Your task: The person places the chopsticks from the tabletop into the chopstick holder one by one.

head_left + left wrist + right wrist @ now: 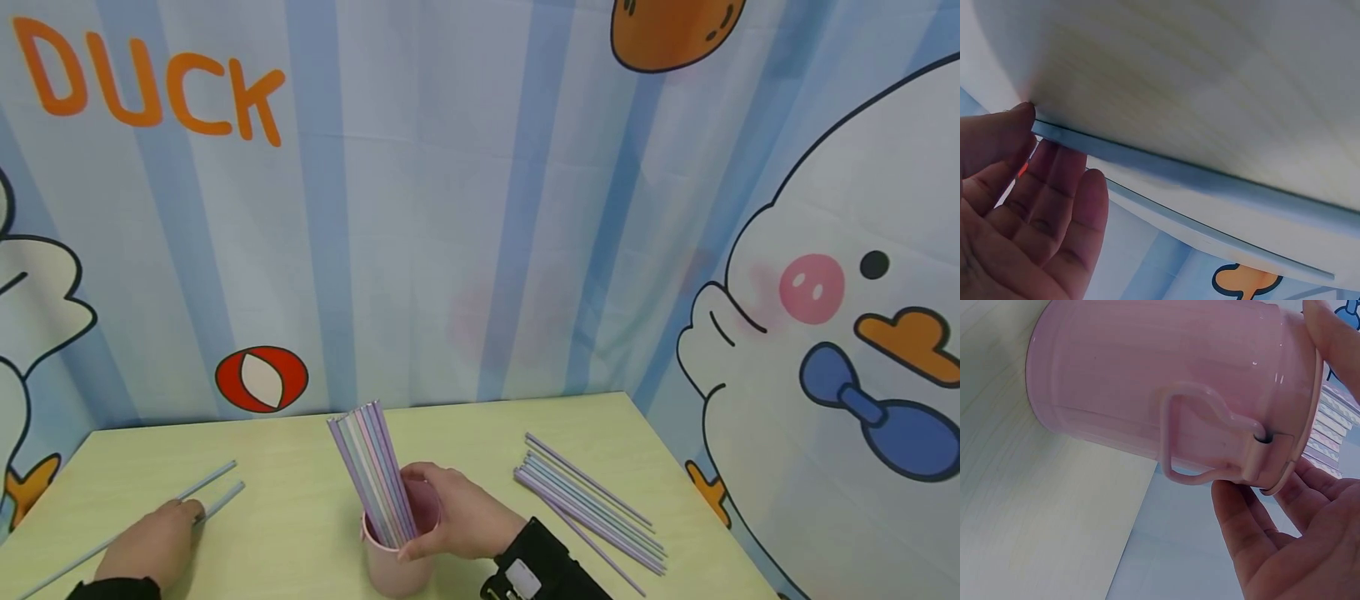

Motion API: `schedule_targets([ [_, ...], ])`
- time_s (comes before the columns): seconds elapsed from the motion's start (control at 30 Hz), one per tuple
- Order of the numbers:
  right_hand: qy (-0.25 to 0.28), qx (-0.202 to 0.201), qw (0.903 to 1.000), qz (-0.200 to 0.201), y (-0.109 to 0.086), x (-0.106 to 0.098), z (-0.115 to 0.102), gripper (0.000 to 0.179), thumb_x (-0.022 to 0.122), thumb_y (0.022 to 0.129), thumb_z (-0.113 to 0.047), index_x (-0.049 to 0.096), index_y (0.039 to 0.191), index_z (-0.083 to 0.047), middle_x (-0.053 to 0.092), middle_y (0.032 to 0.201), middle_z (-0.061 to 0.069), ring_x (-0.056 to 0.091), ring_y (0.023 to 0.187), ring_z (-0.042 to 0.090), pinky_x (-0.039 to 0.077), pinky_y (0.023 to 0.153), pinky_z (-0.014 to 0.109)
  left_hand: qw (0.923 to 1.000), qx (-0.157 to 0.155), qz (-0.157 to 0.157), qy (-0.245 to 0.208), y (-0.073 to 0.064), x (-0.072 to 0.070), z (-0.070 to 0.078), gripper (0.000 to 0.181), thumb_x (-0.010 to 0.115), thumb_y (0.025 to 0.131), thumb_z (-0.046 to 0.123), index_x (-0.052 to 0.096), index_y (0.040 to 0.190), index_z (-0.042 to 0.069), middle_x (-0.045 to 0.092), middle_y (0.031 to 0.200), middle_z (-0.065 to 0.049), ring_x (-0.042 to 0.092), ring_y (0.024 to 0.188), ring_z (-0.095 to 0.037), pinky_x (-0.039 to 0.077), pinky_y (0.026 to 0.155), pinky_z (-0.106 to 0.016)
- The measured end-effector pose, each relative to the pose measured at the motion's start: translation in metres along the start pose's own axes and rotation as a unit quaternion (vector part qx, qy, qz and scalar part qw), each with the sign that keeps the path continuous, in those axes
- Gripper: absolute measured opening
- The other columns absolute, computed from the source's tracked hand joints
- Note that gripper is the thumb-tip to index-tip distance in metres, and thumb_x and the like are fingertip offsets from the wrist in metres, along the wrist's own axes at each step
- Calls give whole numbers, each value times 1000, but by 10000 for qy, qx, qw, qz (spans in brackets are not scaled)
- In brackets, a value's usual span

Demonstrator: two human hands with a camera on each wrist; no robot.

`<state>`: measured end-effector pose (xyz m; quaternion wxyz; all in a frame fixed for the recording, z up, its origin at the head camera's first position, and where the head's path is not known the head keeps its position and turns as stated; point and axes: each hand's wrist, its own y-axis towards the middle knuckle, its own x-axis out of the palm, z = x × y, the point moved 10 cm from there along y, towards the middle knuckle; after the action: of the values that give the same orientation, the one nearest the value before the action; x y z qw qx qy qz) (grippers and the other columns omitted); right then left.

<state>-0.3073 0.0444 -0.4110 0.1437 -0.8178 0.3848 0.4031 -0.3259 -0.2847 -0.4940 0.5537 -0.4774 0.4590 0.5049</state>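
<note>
"Several things close by?"

"Yes: a pink cup (397, 571) with a leaning bundle of straws (377, 479) stands between the left hand (153, 542) and a loose pile of straws (592, 512)."

"Where are the hands?"

"The left hand pinches a blue straw (1172, 169), a second straw (1216, 232) just beside; the right hand (465, 512) grasps the cup's rim."

"Edges?"

"Pale tabletop (300, 500) separates cup and pile. Beyond its far edge hangs a striped curtain (450, 208)."

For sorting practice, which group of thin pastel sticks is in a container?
The multicoloured bundle leaning in the pink cylindrical cup; the bluish pair and rightmost pile are outside.
</note>
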Motion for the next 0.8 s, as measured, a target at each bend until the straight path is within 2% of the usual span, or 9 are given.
schedule_targets([
  [0.2,-93,37,9999,16,-1,-1,-1,88,83,70,-47,45,141,-10,55,135,1,52,119,11,46,104,38,9998,77,-180,-104,1,3,8,11,62,89,-7,66,94,2,67,84,-9,64,78,-28,55,71,-52],
  [0.37,-86,6,10000,29,0,0,-1,89,82,70,-47,45,141,-9,55,136,2,52,120,11,45,105,37,9993,77,-333,-171,-3,7,17,13,61,89,-8,63,99,-1,67,86,-8,63,75,-23,55,71,-51],
  [0.63,-23,-70,10000,18,0,0,-2,88,83,71,-46,45,141,-8,55,136,2,52,120,11,45,105,37,9991,218,-233,-282,-6,5,35,25,62,88,-9,58,113,-6,67,95,-15,65,84,-29,55,74,-53],
  [0.8,34,-53,10000,3,0,0,-1,89,83,71,-45,44,141,-7,55,136,3,52,120,11,45,105,37,9987,325,125,-378,-5,-13,51,26,61,89,-6,57,115,-6,69,97,-18,66,85,-32,56,73,-52],
])
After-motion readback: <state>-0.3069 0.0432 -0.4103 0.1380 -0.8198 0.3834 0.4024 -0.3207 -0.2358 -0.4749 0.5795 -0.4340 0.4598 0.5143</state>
